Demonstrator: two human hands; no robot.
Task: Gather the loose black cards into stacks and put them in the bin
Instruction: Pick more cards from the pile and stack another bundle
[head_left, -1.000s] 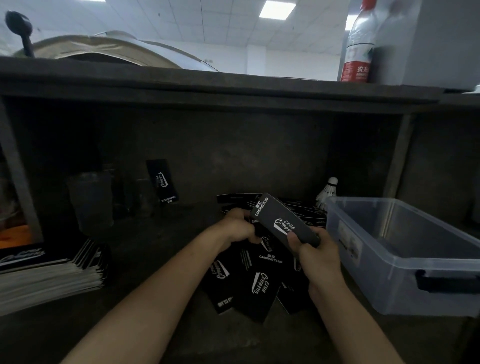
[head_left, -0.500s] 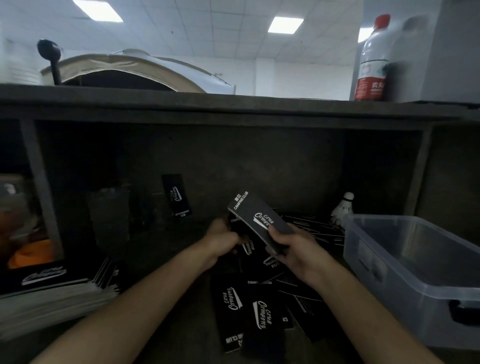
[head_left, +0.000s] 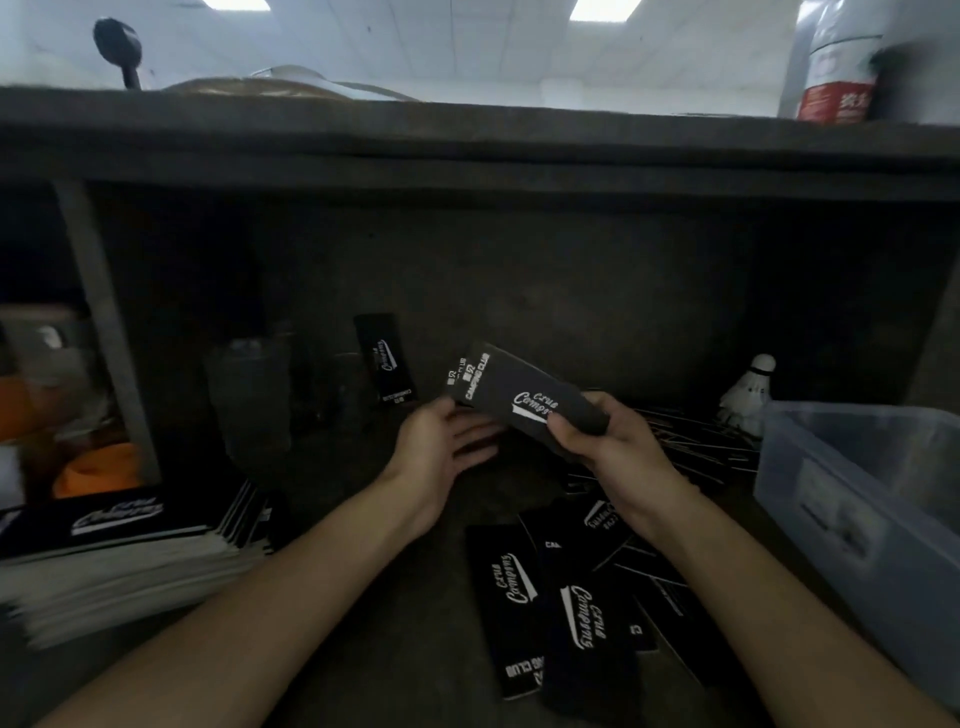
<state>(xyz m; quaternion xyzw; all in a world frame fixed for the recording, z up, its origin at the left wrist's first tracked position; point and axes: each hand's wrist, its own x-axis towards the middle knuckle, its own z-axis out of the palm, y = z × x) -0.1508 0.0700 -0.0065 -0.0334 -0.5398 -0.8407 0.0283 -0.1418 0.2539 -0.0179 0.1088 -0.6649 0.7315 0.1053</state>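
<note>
My right hand (head_left: 605, 449) grips a stack of black cards (head_left: 524, 392) with white lettering, held up above the shelf floor. My left hand (head_left: 441, 441) is just left of the stack, fingers relaxed and spread under its lower edge, touching or nearly touching it. Several loose black cards (head_left: 571, 597) lie scattered on the shelf floor below my hands, and more lie fanned out behind my right hand (head_left: 691, 447). One black card (head_left: 385, 364) leans upright against the back wall. The clear plastic bin (head_left: 852, 499) stands at the right.
A white shuttlecock (head_left: 750, 389) stands behind the bin. A pile of black-and-white booklets (head_left: 114, 551) lies at the left. Clear cups (head_left: 249, 395) stand by the back wall. A bottle with a red label (head_left: 836, 78) sits on the shelf top.
The view has tilted down, so the scattered cards sit lower in frame. My left hand has opened and slipped off the stack, which my right hand still holds raised.
</note>
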